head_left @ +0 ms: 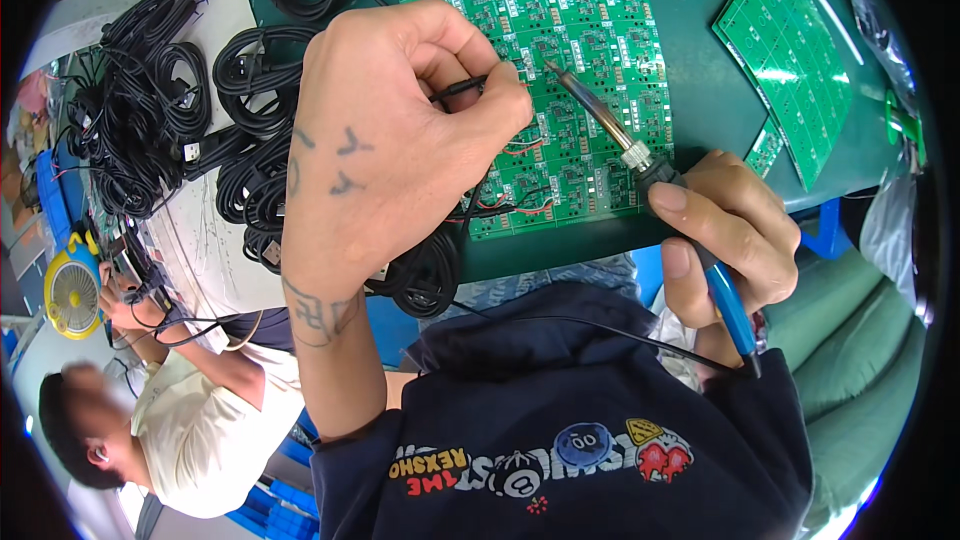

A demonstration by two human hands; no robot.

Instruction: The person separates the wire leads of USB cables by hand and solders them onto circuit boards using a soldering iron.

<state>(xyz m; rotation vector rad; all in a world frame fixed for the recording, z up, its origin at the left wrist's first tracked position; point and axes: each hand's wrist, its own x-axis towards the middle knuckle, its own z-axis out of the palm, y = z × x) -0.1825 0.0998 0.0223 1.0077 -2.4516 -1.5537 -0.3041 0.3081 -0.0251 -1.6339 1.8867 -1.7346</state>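
Note:
A green panel of circuit boards [590, 30] lies on the green mat before me. My left hand [410, 110] is over its left part, thumb and fingers pinching the end of a black cable [460, 88]. Thin red and white wires [525, 148] from other cables lie across the panel's nearer rows. In my right hand [730, 230] is a soldering iron [725, 300] with a blue and black handle. Its metal tip points up and left, over the panel just right of my left fingers; whether it touches the board I cannot tell.
Coiled black USB cables [265, 80] crowd the left side on white paper [190, 240]. More green board panels [790, 60] are stacked at the far right. Left of me a co-worker in a pale shirt [215, 420] handles cables near a yellow fan [75, 290].

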